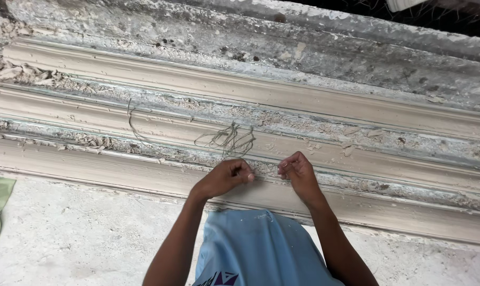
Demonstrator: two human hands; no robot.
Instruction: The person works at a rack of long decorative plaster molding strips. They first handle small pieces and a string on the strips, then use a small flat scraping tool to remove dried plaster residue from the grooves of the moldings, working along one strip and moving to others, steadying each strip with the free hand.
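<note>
A thin, pale, tangled fibre strand (227, 140) was seen at twelve o'clock of the left hand (224, 177) and right hand (298, 172), both pinched closed on its ends over the moulding (356, 153).

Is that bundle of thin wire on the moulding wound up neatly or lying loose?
Loose. The thin wire lies in tangled, uneven loops on the moulding, one strand trailing off to the left.
</note>
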